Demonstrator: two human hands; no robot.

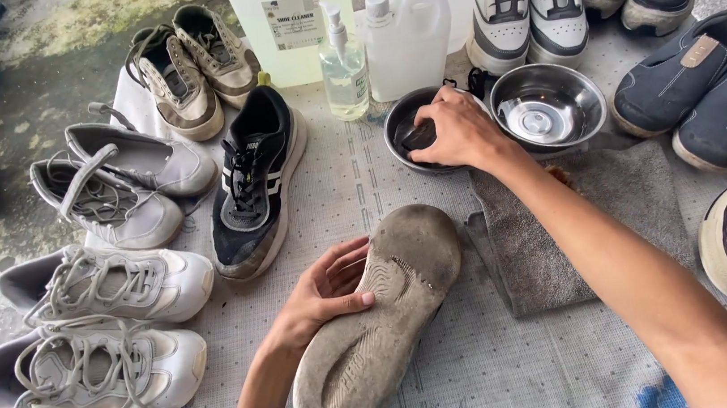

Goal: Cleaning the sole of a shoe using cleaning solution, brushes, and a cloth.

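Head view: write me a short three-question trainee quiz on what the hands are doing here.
1. True or false: the left hand holds a shoe turned sole up.
2. Where does the right hand reach? A) into the dark bowl B) into the shiny steel bowl C) onto the pump bottle
3. What lies under the right forearm, beside the upturned shoe?

Key: 1 true. 2 A; the fingers grip something dark, too hidden to identify. 3 a grey towel.
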